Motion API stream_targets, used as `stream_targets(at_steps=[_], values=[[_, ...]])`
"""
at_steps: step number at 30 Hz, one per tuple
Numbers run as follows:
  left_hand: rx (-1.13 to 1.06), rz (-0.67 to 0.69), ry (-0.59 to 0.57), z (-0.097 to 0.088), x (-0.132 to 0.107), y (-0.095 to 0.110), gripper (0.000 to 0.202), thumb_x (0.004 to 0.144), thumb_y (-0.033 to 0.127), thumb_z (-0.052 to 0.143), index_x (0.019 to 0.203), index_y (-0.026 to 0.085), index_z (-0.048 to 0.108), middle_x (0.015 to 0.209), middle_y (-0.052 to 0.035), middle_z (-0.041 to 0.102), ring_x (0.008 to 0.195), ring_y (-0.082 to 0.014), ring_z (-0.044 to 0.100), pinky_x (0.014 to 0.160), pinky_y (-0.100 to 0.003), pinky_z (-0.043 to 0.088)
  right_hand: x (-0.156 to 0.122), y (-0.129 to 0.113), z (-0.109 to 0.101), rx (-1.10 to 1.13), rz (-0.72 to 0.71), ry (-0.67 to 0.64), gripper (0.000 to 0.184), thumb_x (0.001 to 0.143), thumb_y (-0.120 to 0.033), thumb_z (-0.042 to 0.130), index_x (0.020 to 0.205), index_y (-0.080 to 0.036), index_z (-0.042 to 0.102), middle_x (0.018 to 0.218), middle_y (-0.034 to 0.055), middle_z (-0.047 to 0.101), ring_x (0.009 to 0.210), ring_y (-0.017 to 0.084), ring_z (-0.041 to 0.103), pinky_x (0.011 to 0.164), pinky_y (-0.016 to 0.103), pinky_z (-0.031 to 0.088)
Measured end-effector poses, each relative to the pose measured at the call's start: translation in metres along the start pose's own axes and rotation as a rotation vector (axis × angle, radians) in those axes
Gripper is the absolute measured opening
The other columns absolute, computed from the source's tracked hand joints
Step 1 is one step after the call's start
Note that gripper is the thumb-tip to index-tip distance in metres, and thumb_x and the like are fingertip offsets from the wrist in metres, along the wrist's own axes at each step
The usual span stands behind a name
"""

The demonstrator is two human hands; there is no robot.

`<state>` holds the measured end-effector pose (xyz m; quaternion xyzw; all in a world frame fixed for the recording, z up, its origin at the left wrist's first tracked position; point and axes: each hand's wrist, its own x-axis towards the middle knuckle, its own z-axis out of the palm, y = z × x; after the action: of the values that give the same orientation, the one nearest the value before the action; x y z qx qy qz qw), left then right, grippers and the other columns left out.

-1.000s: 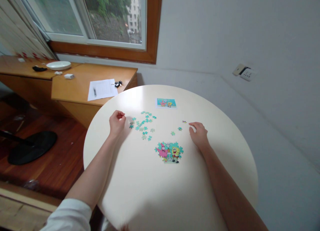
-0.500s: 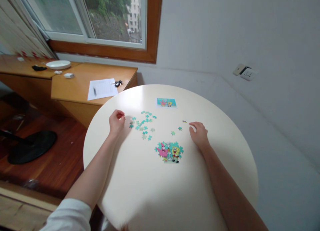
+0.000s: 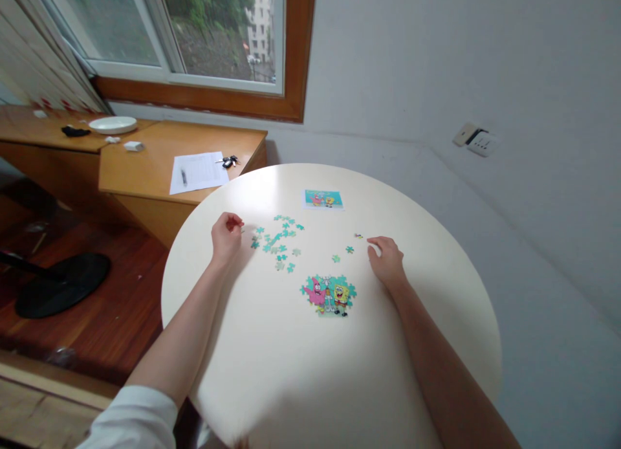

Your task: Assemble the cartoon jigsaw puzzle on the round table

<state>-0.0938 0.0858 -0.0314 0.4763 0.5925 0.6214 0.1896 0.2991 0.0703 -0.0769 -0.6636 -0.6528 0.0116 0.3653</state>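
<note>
Left hand: the left hand (image 3: 226, 239) is curled at the far left of the round table (image 3: 272, 365), its fingertips drawn together; a small pale sliver shows beside them, though whether it is gripped cannot be told.
Right hand: the right hand (image 3: 387, 261) is loosely bent, thumb and forefinger parted, with nothing visible between them.
Joined puzzle: the partly assembled puzzle (image 3: 328, 297) lies flat between the forearms, showing a pink, a pale and a yellow cartoon figure; its outline is knobbed and uneven.
Loose pieces: a scattered group of mostly teal puzzle pieces (image 3: 275, 240) lies just right of the left hand.
Stray pieces: a green piece (image 3: 336, 259), a teal piece (image 3: 350, 250) and a multicoloured piece (image 3: 358, 236) lie apart, the last near the right fingertips.
Picture card: the card (image 3: 323, 200) lies flat beyond the pieces.
Desk: the wooden desk (image 3: 169, 138) bears paper (image 3: 206, 171) and keys (image 3: 229, 162).
</note>
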Motion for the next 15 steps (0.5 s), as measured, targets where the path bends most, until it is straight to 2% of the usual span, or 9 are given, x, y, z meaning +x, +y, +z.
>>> stream_targets(at_steps=[15], values=[[-0.031, 0.013, 0.001, -0.0009, 0.0016, -0.0012, 0.011, 0.061, 0.013, 0.048, 0.070, 0.019, 0.053, 0.066, 0.0006, 0.058, 0.064, -0.0139, 0.058, 0.063, -0.026, 0.046, -0.0002, 0.0011, -0.0003, 0.006, -0.011, 0.001, 0.030, 0.077, -0.027, 0.047, 0.094, -0.018, 0.069, 0.104, 0.0116, 0.066, 0.102, 0.026, 0.059, 0.096, 0.047, 0.043]])
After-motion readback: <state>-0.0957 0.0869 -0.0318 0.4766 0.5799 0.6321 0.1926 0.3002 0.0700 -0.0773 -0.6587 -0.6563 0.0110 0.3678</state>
